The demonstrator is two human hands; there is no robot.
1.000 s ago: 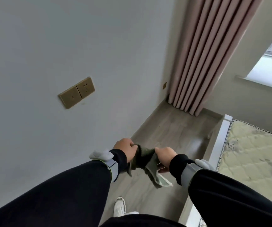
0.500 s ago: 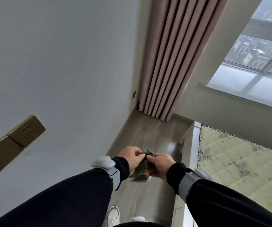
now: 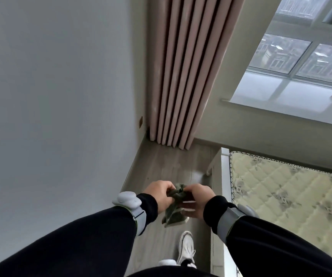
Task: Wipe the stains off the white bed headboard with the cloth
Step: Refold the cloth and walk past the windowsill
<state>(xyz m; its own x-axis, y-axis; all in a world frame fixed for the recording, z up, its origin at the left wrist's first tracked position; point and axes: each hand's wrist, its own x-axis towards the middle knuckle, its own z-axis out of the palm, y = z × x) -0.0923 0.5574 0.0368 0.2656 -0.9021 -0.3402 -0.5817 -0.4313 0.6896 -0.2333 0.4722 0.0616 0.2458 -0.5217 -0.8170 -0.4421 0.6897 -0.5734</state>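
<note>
A dark green cloth is bunched between both hands in front of me, low in the head view. My left hand grips its upper left part. My right hand pinches the top of the cloth from the right, and the loose end hangs below. The white bed frame runs along the right with a pale quilted mattress on it. No headboard can be made out in this view.
A grey wall fills the left side. Pink curtains hang in the corner ahead, next to a window with a wide sill. A narrow strip of wood floor runs between wall and bed; my white shoe is on it.
My hands have drawn together and gathered the cloth into a bunch. The view has swung right and up, so the wall sockets have slid off to the left and more window shows.
</note>
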